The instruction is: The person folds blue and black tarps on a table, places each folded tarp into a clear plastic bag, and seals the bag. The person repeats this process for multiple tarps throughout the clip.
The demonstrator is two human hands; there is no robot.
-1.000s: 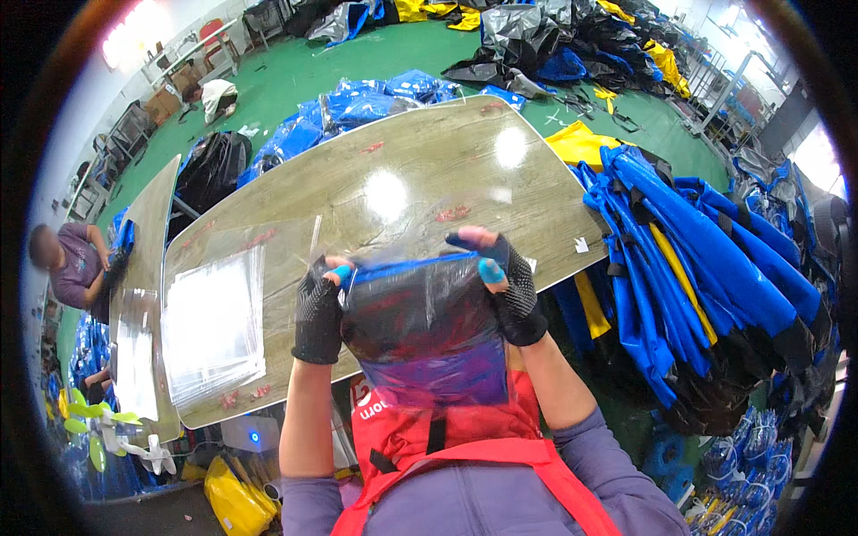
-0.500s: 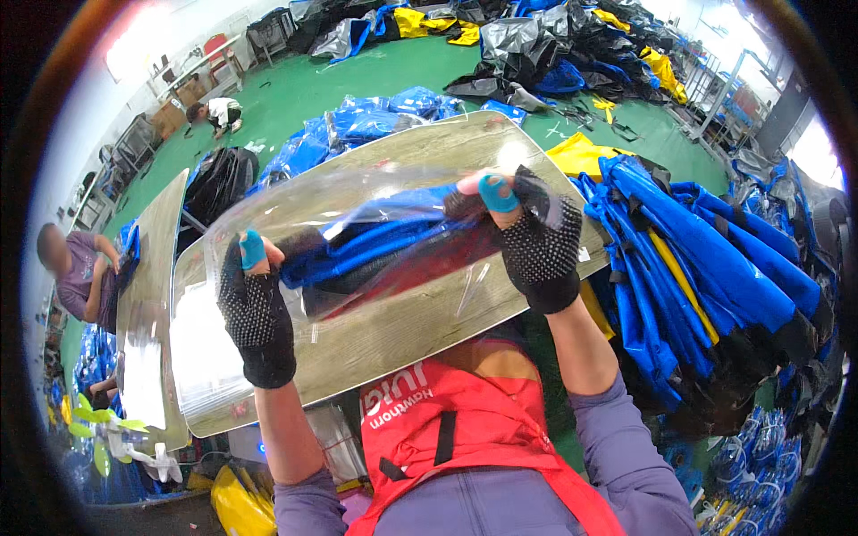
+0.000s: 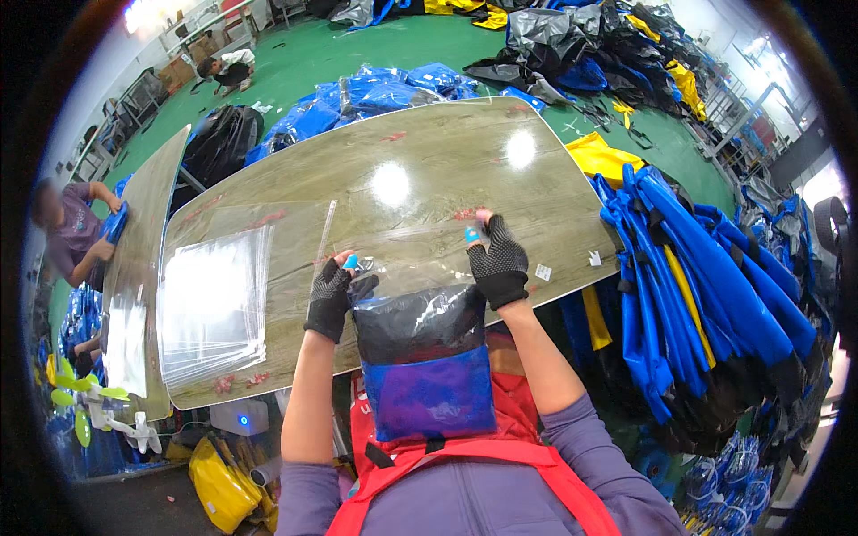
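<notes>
Head view shows our left hand (image 3: 331, 297), in a black fingerless glove, with thumb and fingers drawn together on the upper left of a clear plastic bag (image 3: 413, 270). Our right hand (image 3: 498, 262), gloved alike, looks pinched on the bag's upper right, though its exact grip on the film is hard to tell. Inside the bag, a folded black-and-blue fabric bundle (image 3: 429, 389) sits low, overlapping the near edge of the wood-patterned worktop (image 3: 536, 210) and hanging in front of our red cloth apron (image 3: 518, 411).

To handle this well, we judge it best to pull evenly with both hands, so the film lies flat and the bundle settles square against the bottom; a lopsided tug could skew the folds or stretch the thin film.

The bundle looks like a plump rectangle, black above and blue below, with a purplish cast across the blue and bright glints on the wrinkled film. Left along the worktop, we see a glossy stack of flat clear plastic sheets (image 3: 214, 335).
</notes>
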